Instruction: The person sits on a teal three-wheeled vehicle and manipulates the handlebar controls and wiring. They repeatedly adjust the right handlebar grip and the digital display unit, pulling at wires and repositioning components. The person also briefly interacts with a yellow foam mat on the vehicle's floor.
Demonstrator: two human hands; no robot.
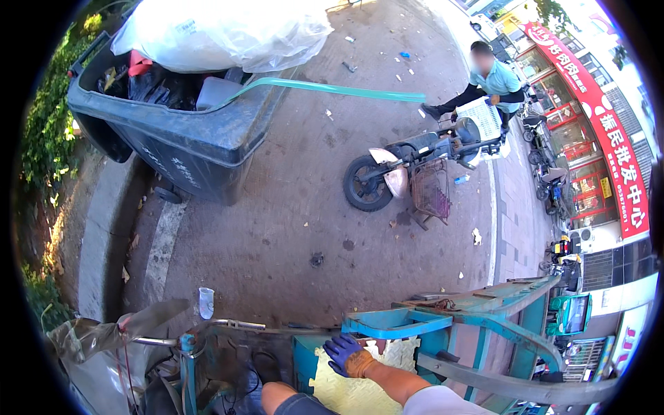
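My right hand, in a purple and orange work glove, reaches in from the lower right. Its palm lies flat with fingers spread on a pale yellow foam mat with jigsaw edges. The mat covers the seat area of a teal-framed cart, beside my bent knee. A handlebar with a blue stem stands to the left, and grey sheeting hangs around it. My left hand does not show.
A large dark wheeled bin, heaped with rubbish and a white plastic bag, stands far left by a kerb. A green strip sticks out from it. Ahead, a person leans over a motorbike. A plastic cup lies near the handlebar.
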